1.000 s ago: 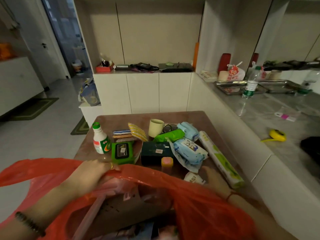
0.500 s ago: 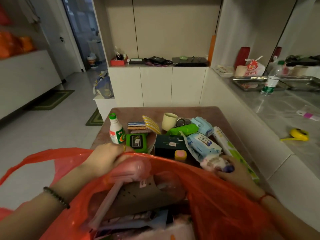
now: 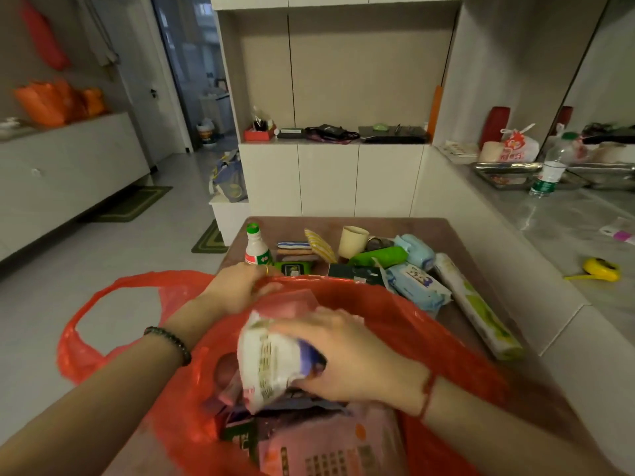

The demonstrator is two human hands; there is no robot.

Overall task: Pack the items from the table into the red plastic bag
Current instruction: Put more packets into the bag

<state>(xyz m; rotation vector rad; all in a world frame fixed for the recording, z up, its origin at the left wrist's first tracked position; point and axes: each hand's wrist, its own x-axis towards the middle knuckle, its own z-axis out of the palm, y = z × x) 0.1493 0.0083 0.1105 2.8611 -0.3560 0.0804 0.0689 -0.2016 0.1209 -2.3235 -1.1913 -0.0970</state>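
The red plastic bag [image 3: 429, 331] gapes open at the table's near edge, with several packets inside. My left hand [image 3: 237, 290] grips its far-left rim and holds it open. My right hand [image 3: 354, 355] is over the bag's mouth, closed on a white and purple packet [image 3: 271, 362]. Behind the bag on the brown table [image 3: 443, 231] lie a white bottle with a green cap [image 3: 256, 247], a cream cup [image 3: 352, 240], a green tube [image 3: 378, 257], blue wipe packs [image 3: 417, 285], a dark box [image 3: 354, 271] and a long white and green roll [image 3: 477, 307].
A grey counter [image 3: 567, 235] runs along the right, holding a yellow tape measure [image 3: 599, 269] and a water bottle [image 3: 549, 173]. White cabinets [image 3: 330, 180] stand behind the table. Tiled floor with green mats [image 3: 209, 238] lies to the left.
My right hand picked up the white and purple packet from the table's right side and carried it left over the bag's mouth. My left hand kept its hold on the rim.
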